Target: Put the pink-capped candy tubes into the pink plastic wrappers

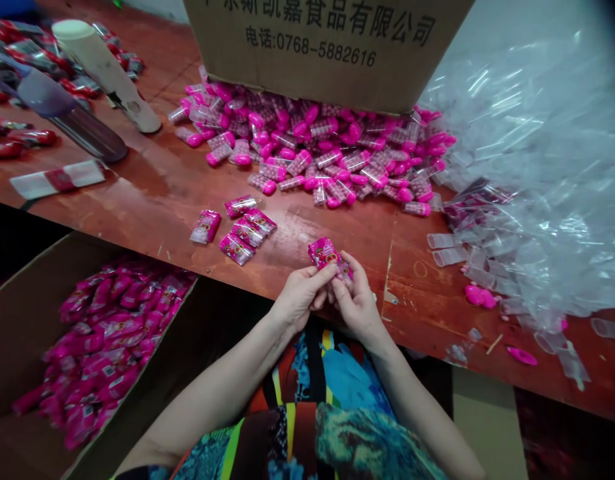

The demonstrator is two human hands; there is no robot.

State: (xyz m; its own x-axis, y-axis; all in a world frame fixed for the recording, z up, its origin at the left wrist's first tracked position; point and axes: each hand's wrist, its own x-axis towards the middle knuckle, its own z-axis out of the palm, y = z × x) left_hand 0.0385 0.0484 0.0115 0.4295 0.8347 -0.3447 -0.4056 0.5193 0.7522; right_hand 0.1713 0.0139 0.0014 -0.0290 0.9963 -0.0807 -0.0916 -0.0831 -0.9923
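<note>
Close together at the table's front edge, my two hands grip a pink printed candy wrapper (321, 252). My left hand (301, 293) pinches it with the thumb across its front. From the other side, the thumb and fingers of my right hand (356, 297) close on its lower right part. Whether a bottle sits inside the wrapper is hidden by my fingers. Left of my hands lie several wrapped candy packs (247, 230) in pink film. Beyond them spreads a heap of small clear candy bottles (332, 160) with pink caps and pale beads inside.
A cardboard carton (327, 53) stands behind the heap. Clear plastic bags (547, 173) and loose clear tubes (450, 257) cover the right side. A purple water bottle (72, 120) and a white cylinder (107, 77) stand left. An open box (17, 287) of pink packs sits below.
</note>
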